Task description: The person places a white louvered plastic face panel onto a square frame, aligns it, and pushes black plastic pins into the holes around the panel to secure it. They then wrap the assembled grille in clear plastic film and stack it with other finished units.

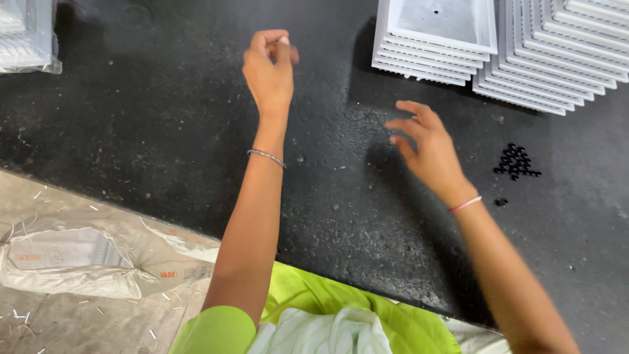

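Note:
My left hand (270, 69) is raised over the black worktop (151, 124) with the fingers curled together; nothing shows between them. My right hand (422, 147) hovers lower over the worktop, fingers spread and empty. A stack of white square plastic trays (436, 39) stands beyond the right hand at the far edge. A small heap of black beads (515, 161) lies on the worktop to the right of the right hand, with one stray bead (500, 202) near the wrist.
More white trays (563, 56) lie fanned out at the far right. Wrapped trays (26, 36) sit at the far left corner. A white woven sack (92, 259) lies on the floor below the worktop's near edge.

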Demonstrator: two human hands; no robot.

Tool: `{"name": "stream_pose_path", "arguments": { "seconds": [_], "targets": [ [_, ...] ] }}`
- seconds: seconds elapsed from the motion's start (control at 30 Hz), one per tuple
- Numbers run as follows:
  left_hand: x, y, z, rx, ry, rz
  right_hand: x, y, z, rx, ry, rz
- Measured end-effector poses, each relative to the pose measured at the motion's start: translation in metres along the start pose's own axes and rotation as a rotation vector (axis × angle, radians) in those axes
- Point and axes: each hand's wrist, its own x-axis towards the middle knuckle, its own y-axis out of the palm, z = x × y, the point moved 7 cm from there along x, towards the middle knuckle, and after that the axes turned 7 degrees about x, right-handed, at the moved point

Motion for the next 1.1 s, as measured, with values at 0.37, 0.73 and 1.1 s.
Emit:
{"name": "stream_pose_path", "arguments": {
  "seconds": [0.37, 0.73, 1.1],
  "targets": [
    [-0.014, 0.008, 0.009, -0.023, -0.061, -0.005, -0.039, -0.039, 0.050, -0.215, -0.047, -0.146],
    [0.124, -0.195, 0.173, 0.265, -0.531, -0.714, -0.053, -0.027, -0.014, 0.075, 0.174, -0.055],
    [0.185, -0.228, 0.234, -0.257, -0.762, -0.259, -0.026, 0.001, -0.014, 0.119, 0.261, 0.006]
  ]
}}
